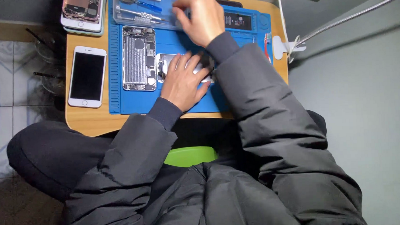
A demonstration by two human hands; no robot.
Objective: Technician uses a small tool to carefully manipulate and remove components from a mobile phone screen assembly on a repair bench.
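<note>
My left hand [183, 80] lies flat, fingers spread, on a small silver phone part [163, 65] in the middle of the blue work mat [133, 101]. My right hand [199, 17] reaches to the far edge of the mat, its fingertips curled down into a clear tool tray [139, 15] that holds screwdrivers. What its fingers hold is hidden. Left of my left hand lies an opened phone body [138, 57] with its inner parts exposed.
A white phone [87, 76] with a dark screen lies face up on the small wooden table [89, 123], left of the mat. More phones are stacked [82, 10] at the far left corner. A white clamp [286, 47] with a gooseneck lamp arm [352, 16] grips the right edge.
</note>
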